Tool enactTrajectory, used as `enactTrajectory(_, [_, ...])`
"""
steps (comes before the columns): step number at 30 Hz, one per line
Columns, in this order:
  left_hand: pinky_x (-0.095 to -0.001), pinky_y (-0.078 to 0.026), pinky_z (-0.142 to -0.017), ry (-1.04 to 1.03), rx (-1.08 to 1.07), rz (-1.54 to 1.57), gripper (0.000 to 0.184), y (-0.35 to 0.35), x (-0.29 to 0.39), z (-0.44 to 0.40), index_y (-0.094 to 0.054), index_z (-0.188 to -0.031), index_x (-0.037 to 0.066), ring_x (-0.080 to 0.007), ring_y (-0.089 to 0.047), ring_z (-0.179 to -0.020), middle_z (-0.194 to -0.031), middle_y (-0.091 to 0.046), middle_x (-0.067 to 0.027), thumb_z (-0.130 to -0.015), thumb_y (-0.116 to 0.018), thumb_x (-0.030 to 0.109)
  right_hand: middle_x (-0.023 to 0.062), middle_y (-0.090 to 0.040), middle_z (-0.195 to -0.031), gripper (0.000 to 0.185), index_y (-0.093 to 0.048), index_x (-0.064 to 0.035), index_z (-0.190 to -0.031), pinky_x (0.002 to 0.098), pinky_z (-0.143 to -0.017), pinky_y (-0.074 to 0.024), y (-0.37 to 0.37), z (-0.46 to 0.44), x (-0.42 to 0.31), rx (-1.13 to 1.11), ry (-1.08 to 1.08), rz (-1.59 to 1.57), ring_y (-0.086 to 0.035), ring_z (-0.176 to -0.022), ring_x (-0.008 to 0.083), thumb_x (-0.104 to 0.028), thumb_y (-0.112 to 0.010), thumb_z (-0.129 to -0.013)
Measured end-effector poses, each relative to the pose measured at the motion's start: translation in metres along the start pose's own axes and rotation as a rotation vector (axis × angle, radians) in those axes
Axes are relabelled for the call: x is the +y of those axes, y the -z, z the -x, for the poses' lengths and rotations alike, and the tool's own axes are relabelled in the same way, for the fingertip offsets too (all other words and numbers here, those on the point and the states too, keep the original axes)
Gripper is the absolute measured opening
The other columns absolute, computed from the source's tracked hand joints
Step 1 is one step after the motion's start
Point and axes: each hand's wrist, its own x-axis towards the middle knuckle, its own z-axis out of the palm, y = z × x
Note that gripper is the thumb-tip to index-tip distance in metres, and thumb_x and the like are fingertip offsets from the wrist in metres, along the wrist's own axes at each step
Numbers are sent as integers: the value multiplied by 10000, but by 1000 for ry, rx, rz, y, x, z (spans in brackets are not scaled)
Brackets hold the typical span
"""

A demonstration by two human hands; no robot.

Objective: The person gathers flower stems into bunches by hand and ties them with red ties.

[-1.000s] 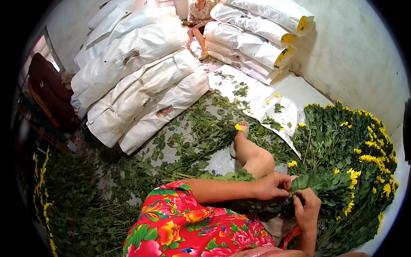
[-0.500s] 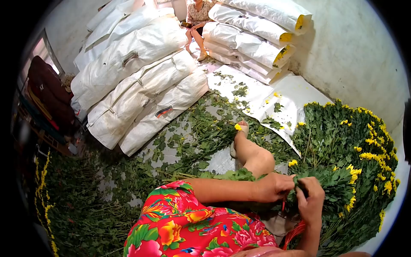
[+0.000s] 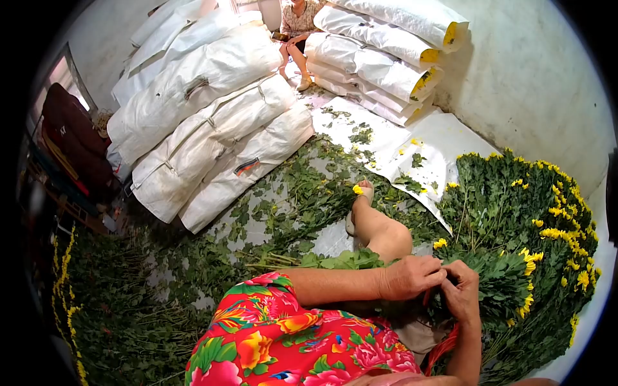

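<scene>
A bunch of yellow chrysanthemums [image 3: 505,283] lies across my lap, its blooms to the right and its cut stems [image 3: 273,260] sticking out left beyond my forearm. My left hand [image 3: 412,276] is closed in a pinch over the bunch. Against its fingertips, my right hand [image 3: 461,293] is closed too, thumb and fingers bent together. A short piece of red string [image 3: 427,296] shows just below the meeting fingers; its ends are hidden. More red strands [image 3: 443,349] hang by my right wrist. A red floral cloth [image 3: 302,334] covers my lap.
A large heap of yellow chrysanthemums [image 3: 553,212] lies at right against the wall. White wrapped bundles [image 3: 212,122] are stacked at back left, others [image 3: 373,61] at back right. Loose leaves [image 3: 290,193] litter the floor. Another person [image 3: 298,29] sits at the back.
My left hand has turned, its fingers now reaching further toward my right hand. My right hand has shifted slightly left and lower, and the fingertips meet.
</scene>
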Motion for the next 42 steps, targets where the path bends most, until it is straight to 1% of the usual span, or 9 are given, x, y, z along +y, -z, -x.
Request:
enactTrajectory(9, [-361,-470,-565,31,-69,-69,175,-3,-7,6,-516,-810,32,-260,-561,-697,-789,-499,-96,-689,-620,102,96,-572,-760,138,-650,25,-899,286,-599,-454,-1,0,2,-1,51,6,-570,-655,175,53,-653,-764])
enactTrajectory(18, [-387,-494,-524,203,-404,-101,192,4,17,-5,-564,-828,9,-270,-619,-611,-736,-575,-119,-690,-611,133,161,-586,-857,156,-620,5,-915,373,-648,-491,-14,-2,-1,155,114,274,-611,-734,356,58,-622,-769])
enactTrajectory(23, [-361,-501,-497,112,-477,-93,178,-3,40,29,-564,-807,15,-255,-622,-593,-708,-567,-122,-695,-602,147,161,-553,-834,115,-588,-17,-848,449,-631,-467,-22,-1,7,98,53,450,-589,-759,401,50,-612,-758])
enactTrajectory(30, [-422,-502,-634,207,-441,122,273,8,29,32,-524,-866,33,-322,-602,-783,-819,-543,-129,-690,-692,156,172,-556,-842,109,-593,-26,-876,448,-651,-461,-16,-7,33,167,159,368,-583,-776,396,-36,-640,-779])
enactTrajectory(33, [-494,-464,-907,271,-448,75,703,40,27,9,-529,-1195,18,-419,-550,-1082,-1192,-549,-224,-653,-822,359,166,-603,-907,239,-632,-26,-1010,386,-690,-490,-4,3,31,234,-28,218,-607,-783,345,-94,-688,-788])
enactTrajectory(35, [-531,-312,-1072,391,-593,-34,1006,37,29,23,-374,-1371,-23,-446,-380,-1283,-1356,-413,-247,-591,-854,394,150,-614,-928,271,-624,-17,-1025,356,-710,-498,-9,21,20,344,-83,-72,-618,-801,315,-65,-704,-771])
enactTrajectory(37, [-524,-309,-1073,423,-716,-175,1048,23,28,38,-342,-1400,-33,-436,-371,-1313,-1347,-423,-258,-579,-866,355,133,-612,-904,260,-623,-8,-1014,338,-713,-500,-17,45,16,456,92,-92,-626,-799,281,-40,-709,-771])
enactTrajectory(40, [-499,-382,-991,368,-618,-277,955,15,20,49,-378,-1378,-40,-429,-475,-1210,-1232,-516,-243,-583,-840,220,135,-629,-858,154,-646,5,-914,358,-701,-501,-35,81,8,228,35,-198,-637,-795,287,-65,-709,-793])
enactTrajectory(42, [-462,-442,-894,380,-596,-276,835,12,15,45,-445,-1320,-45,-399,-524,-1147,-1145,-571,-217,-596,-808,157,170,-641,-816,233,-662,9,-841,405,-684,-490,-53,100,31,-29,-131,-168,-638,-749,316,-222,-691,-836])
